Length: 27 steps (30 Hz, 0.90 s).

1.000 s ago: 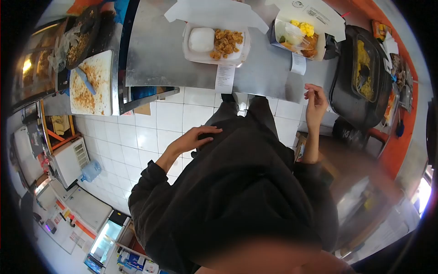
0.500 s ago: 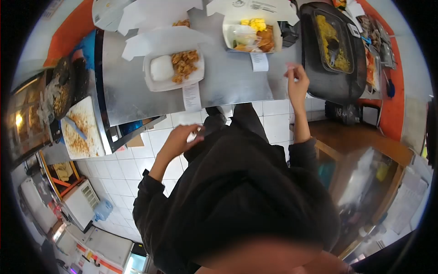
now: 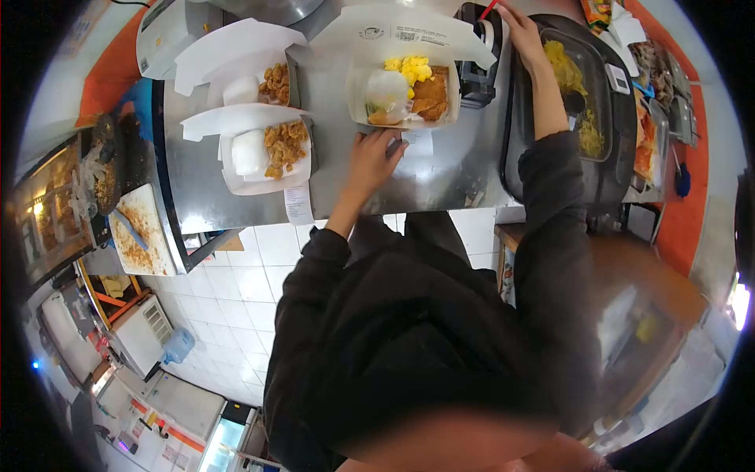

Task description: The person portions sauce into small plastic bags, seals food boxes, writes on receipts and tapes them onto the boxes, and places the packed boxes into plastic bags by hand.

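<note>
My left hand (image 3: 374,167) is at the near edge of an open white box (image 3: 355,90) holding yellow pieces, a browned piece and a bagged item. Its fingertips touch the box's front or the receipt (image 3: 417,149) under it; their grip is unclear. My right hand (image 3: 517,30) reaches to the far right, with its fingers at a thin red object (image 3: 488,9) above a black device (image 3: 476,79). Two more open boxes, a nearer one (image 3: 255,187) and a farther one (image 3: 214,96), hold white blocks and fried brown pieces. Another receipt (image 3: 298,206) hangs over the table edge.
The metal table (image 3: 338,193) runs across the front. A black tray (image 3: 515,157) with a container of yellow food stands right. At left are a white cutting board (image 3: 163,228) with a knife and a white machine (image 3: 169,39). Tiled floor (image 3: 252,275) lies below.
My left hand has moved from beside my body up to the box on the table. My right hand has reached forward to the red object. The view has shifted, showing more of the table's far side.
</note>
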Each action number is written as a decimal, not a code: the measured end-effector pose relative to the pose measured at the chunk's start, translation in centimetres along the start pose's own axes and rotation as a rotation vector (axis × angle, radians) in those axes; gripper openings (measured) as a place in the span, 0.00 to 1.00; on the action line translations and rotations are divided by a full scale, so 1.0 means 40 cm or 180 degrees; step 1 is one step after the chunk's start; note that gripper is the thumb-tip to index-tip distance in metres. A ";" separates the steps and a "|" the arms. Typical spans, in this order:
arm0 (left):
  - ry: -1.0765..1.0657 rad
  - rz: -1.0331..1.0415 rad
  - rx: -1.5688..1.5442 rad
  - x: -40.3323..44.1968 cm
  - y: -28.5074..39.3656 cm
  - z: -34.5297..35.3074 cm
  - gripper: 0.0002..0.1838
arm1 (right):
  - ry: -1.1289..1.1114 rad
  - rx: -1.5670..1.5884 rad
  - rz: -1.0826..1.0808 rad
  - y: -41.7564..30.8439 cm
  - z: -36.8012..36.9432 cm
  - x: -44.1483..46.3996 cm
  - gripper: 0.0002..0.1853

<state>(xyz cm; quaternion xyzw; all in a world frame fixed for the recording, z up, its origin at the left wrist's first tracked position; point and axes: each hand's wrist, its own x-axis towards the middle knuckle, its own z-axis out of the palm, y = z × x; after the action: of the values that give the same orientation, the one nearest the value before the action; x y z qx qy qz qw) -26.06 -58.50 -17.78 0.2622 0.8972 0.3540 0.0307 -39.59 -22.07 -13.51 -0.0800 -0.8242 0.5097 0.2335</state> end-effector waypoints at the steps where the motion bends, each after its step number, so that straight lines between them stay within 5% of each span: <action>1: -0.0004 -0.0021 0.0021 0.004 0.002 0.012 0.11 | -0.0440 0.0124 0.0276 -0.017 0.008 0.016 0.13; 5: 0.0368 -0.0012 0.0218 0.007 0.012 0.034 0.16 | -0.0932 -0.0034 0.0236 -0.029 0.015 0.065 0.09; 7: 0.0362 -0.0057 0.0260 0.007 0.006 0.043 0.17 | -0.0570 -0.0108 -0.0079 -0.023 0.031 0.067 0.08; 9: 0.0373 -0.0040 0.0219 0.009 0.003 0.045 0.18 | -0.1429 -0.0153 -0.0335 -0.029 0.025 0.088 0.07; 13: 0.0088 -0.0071 0.0306 0.015 -0.001 0.026 0.24 | -0.1734 0.0298 -0.0492 -0.080 0.026 0.059 0.07; 15: 0.0013 -0.0058 0.0281 0.014 -0.004 0.025 0.24 | -0.0001 -0.0847 -0.0353 -0.148 0.022 0.004 0.07; 18: 0.0159 0.0147 0.0179 0.017 -0.014 0.027 0.22 | 0.1021 0.0753 -0.0301 -0.224 -0.007 -0.125 0.08; 20: 0.0078 0.0116 0.0167 0.019 -0.019 0.026 0.22 | 0.1750 0.0289 -0.0370 -0.320 0.018 -0.280 0.12; 22: 0.0007 0.0070 0.0149 0.021 -0.022 0.028 0.23 | 0.1706 -0.0601 -0.1151 -0.302 0.067 -0.446 0.13; 25: -0.0029 0.0017 0.0054 0.017 -0.022 0.029 0.23 | 0.0290 0.0040 -0.0766 -0.288 0.184 -0.679 0.07; 27: 0.0082 0.0089 0.0020 0.014 -0.021 0.025 0.24 | 0.0082 0.0500 -0.0200 -0.279 0.242 -0.716 0.07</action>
<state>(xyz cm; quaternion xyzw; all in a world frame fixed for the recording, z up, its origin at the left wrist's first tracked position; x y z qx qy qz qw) -26.65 -58.10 -19.00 0.2701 0.8949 0.3550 0.0133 -17.79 -45.66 -16.00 -0.0421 -0.7807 0.5642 0.2655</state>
